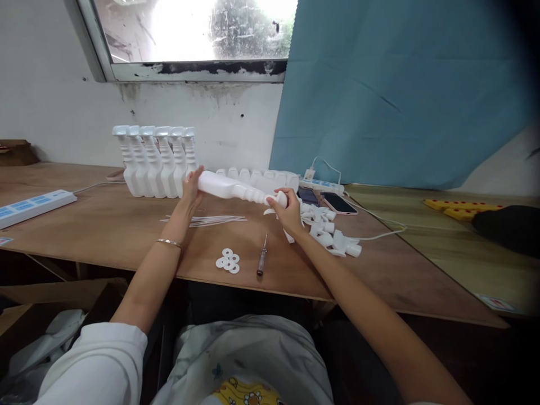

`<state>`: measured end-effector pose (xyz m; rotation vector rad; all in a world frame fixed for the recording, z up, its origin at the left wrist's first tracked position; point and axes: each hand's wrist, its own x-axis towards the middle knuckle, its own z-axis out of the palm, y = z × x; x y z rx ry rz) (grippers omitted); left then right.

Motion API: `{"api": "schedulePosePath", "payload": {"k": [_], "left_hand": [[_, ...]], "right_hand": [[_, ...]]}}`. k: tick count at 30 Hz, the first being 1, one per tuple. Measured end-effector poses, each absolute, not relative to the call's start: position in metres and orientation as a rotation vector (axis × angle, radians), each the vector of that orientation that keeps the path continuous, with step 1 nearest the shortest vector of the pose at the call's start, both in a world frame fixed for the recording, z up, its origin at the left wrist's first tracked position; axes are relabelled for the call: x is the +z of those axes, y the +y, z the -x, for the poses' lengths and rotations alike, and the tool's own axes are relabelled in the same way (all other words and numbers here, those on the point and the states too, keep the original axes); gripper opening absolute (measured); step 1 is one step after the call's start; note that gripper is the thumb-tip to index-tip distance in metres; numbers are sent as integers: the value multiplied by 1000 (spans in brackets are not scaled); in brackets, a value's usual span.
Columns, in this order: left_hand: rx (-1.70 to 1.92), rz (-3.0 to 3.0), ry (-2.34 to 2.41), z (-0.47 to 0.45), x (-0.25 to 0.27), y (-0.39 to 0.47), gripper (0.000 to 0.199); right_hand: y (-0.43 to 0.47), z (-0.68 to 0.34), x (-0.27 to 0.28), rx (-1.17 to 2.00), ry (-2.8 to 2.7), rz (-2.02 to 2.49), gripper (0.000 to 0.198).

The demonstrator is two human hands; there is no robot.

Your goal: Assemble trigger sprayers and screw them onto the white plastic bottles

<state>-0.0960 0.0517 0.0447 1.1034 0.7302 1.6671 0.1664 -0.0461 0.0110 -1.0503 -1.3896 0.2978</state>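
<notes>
A white plastic spray bottle [225, 187] is held sideways above the table between my two hands. My left hand [192, 188] is closed on its base end. At the neck end, my right hand [289, 212] closes around a white trigger spray head [279, 198], partly covered by the fingers; whether it is fully seated on the neck I cannot tell. Below lie several white ring washers [228, 262] and a screwdriver [262, 256] with a clear handle. Thin white tubes [217, 220] lie behind the washers. Loose white spray heads [327, 230] are piled right of my right hand.
Upright bottles with spray heads [154, 163] stand in a row at back left. More white bottles [276, 180] lie along the wall. A phone [338, 203], a cable and power strips [37, 207] are on the table [126, 236]. A cardboard box [63, 292] sits below left.
</notes>
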Motion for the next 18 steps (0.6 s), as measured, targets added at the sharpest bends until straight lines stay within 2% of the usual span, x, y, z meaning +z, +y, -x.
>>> {"api": "schedulePosePath", "payload": {"k": [3,5,11,15,18], "left_hand": [[1715,-1035,678,95,45,52,37],[1609,-1045,628,95,46,48,38],[1327,-1134,473,91,54,26,49],[1305,-1243,394,92,54,21,65],[1346,-1229,409,93,53,23,64]], "right_hand": [[-48,-164,11,276,-1419,1025,37],[-47,-164,12,336,-1373,1033,39],[-41,-168,19,627,-1070,987,39],[-39,-170,21,849,-1001,1010,37],[-41,-169,22,974,-1011,1016,38]]}}
